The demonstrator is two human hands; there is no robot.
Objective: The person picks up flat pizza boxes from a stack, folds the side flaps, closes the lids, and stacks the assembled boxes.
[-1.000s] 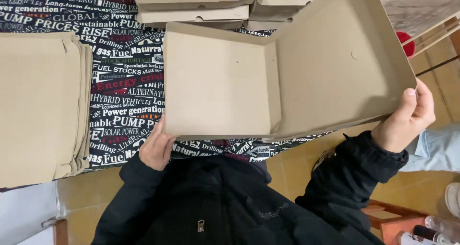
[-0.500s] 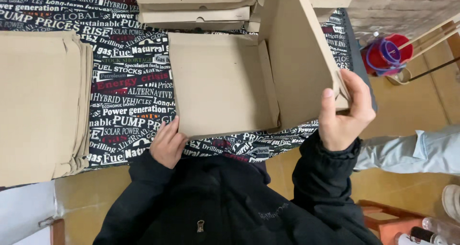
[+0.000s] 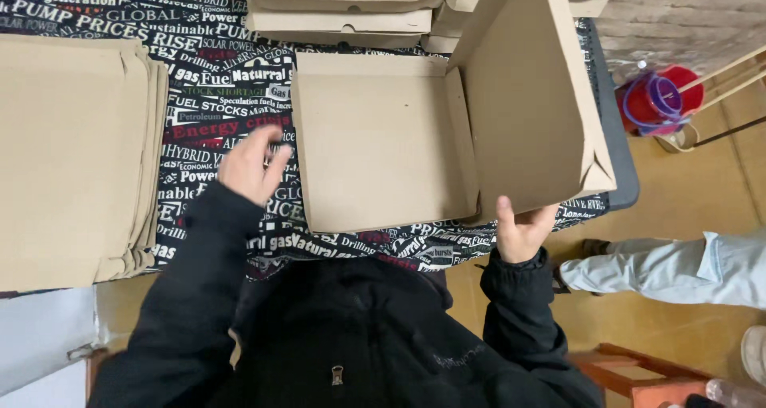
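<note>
Cardboard box [image 3: 375, 145]: open, empty, lid up. R hand [image 3: 523, 232] grasping lid edge; L hand [image 3: 251, 165] released, beside box.

Cardboard box [image 3: 375, 137], open, lid raised at right. Right hand [image 3: 523, 231] grips lid's near edge; left hand [image 3: 251, 165] hovers, spread, just left of box. Flat cardboard stack [image 3: 72, 153] far left on printed tabletop [image 3: 207, 81].

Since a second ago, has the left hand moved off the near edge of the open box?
Yes. The left hand has lifted off the near left corner of the cardboard box and now hovers to its left over the printed tablecloth, towards the flat cardboard stack.
</note>
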